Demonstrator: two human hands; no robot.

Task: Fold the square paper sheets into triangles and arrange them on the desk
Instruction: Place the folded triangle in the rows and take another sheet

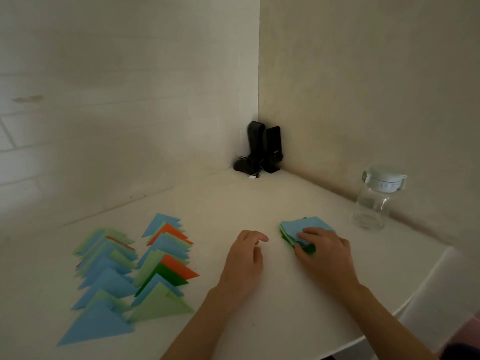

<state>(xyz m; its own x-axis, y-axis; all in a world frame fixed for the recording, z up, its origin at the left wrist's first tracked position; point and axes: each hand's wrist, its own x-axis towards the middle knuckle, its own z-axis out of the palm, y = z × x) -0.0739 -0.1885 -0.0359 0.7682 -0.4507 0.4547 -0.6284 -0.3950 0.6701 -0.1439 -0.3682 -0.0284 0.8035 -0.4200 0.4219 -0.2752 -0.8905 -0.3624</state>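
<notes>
Where right hand [323, 252] rests, paper stack [302, 227]

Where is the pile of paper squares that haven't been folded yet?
In the head view, the stack of unfolded squares lies right of centre on the white desk, under the right hand's fingers, just left of the clear jar.

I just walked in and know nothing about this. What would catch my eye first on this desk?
Probably the two rows of folded paper triangles in blue, green and orange, overlapping at the desk's left. Next, the right hand resting on a small stack of unfolded square sheets, with the left hand loosely curled beside it, holding nothing. A clear lidded jar stands at the right by the wall.
</notes>
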